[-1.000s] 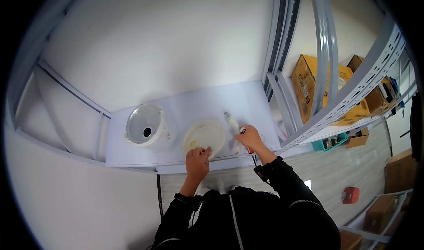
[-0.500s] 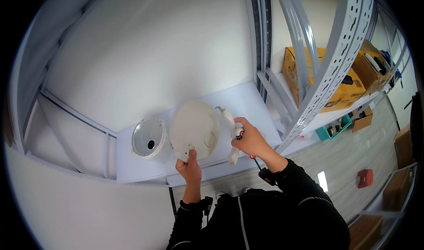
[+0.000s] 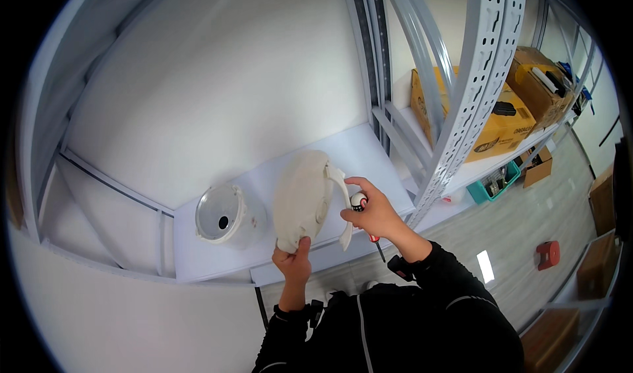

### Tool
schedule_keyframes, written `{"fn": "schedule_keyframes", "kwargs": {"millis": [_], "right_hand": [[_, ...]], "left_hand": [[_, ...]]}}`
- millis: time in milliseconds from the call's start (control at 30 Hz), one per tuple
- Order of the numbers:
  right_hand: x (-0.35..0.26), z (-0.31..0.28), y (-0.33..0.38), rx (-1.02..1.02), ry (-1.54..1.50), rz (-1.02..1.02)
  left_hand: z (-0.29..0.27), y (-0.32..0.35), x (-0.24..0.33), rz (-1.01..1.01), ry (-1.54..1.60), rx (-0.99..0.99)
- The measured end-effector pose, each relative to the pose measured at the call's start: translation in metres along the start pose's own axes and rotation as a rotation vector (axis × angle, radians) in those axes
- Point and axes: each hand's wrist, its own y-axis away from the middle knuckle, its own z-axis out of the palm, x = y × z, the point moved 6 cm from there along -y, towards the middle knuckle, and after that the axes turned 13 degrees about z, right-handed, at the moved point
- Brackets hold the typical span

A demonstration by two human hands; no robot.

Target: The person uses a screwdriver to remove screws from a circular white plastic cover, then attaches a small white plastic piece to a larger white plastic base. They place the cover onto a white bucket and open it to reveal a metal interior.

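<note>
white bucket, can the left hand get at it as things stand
Probably not freely: the left hand is holding the white lid, though the way across to the bucket looks free.

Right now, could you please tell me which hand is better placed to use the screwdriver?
Probably the right hand: it holds the screwdriver and a curved white piece, while the left hand grips the lid's lower edge.

Off-white lid (image 3: 293,198), off-white strip (image 3: 346,236), red screwdriver (image 3: 374,239) with apparently black markings, yellow carton (image 3: 517,128), teal bin (image 3: 479,193)

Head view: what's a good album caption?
Left fingers grip a round cover; right fingers hold a curved white piece and a screwdriver.
</note>
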Motion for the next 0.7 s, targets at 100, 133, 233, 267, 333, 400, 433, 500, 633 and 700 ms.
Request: {"fn": "schedule_keyframes", "kwargs": {"millis": [100, 133, 233, 267, 333, 400, 433, 500, 633, 700], "right_hand": [[-0.006, 0.000, 0.004, -0.038, -0.084, 0.028], [-0.008, 0.000, 0.005, -0.053, -0.113, 0.036], [-0.012, 0.001, 0.006, -0.077, -0.147, 0.039], [-0.013, 0.002, 0.006, -0.086, -0.150, 0.040], [-0.017, 0.005, 0.008, -0.101, -0.182, 0.077], [-0.020, 0.009, 0.010, -0.126, -0.207, 0.098], [-0.021, 0.011, 0.010, -0.143, -0.215, 0.101], [-0.022, 0.013, 0.012, -0.172, -0.237, 0.089], [-0.030, 0.021, 0.018, -0.202, -0.288, 0.036], [-0.033, 0.022, 0.017, -0.231, -0.284, 0.005]], "left_hand": [[0.001, -0.002, 0.003, 0.042, 0.002, -0.014], [0.000, -0.001, 0.003, 0.030, 0.002, -0.027], [-0.003, 0.001, 0.003, -0.003, 0.001, -0.057], [-0.002, 0.001, 0.006, -0.017, -0.002, -0.061], [-0.003, 0.001, 0.008, -0.018, -0.014, -0.063], [-0.006, 0.000, 0.010, 0.006, -0.032, -0.058], [-0.007, 0.000, 0.012, 0.010, -0.032, -0.055], [-0.004, -0.003, 0.019, 0.018, -0.030, -0.053], [-0.002, -0.005, 0.030, 0.081, -0.118, -0.060], [0.001, -0.003, 0.034, 0.083, -0.138, -0.057]]}}
